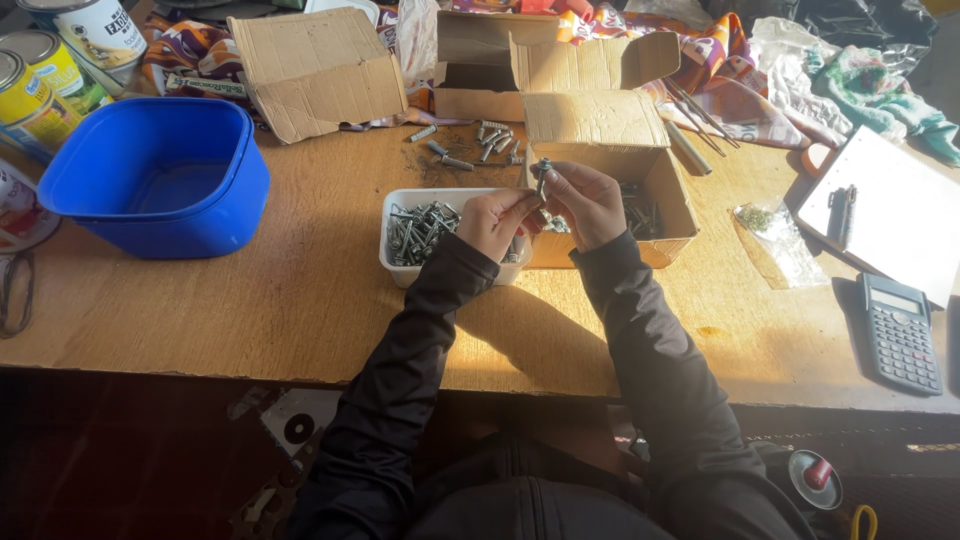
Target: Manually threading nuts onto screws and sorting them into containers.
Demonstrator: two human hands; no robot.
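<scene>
Both my hands meet over the table's middle, above a white plastic tray (pixel 398 262) that holds several grey bolts. My right hand (pixel 587 203) pinches a single metal bolt (pixel 542 176) upright between thumb and fingers. My left hand (pixel 497 220) touches the lower end of that same bolt, fingers curled at it. Directly behind my hands stands an open cardboard box (pixel 600 135) with more metal parts inside. Several loose bolts (pixel 470 148) lie on the wood beyond the tray.
A blue plastic tub (pixel 160 175) sits at the left, with tin cans (pixel 40 70) behind it. Two more open cardboard boxes (pixel 315 65) and crumpled cloth line the back. At the right are a clipboard (pixel 895 215), a calculator (pixel 900 332) and a small plastic bag (pixel 775 235).
</scene>
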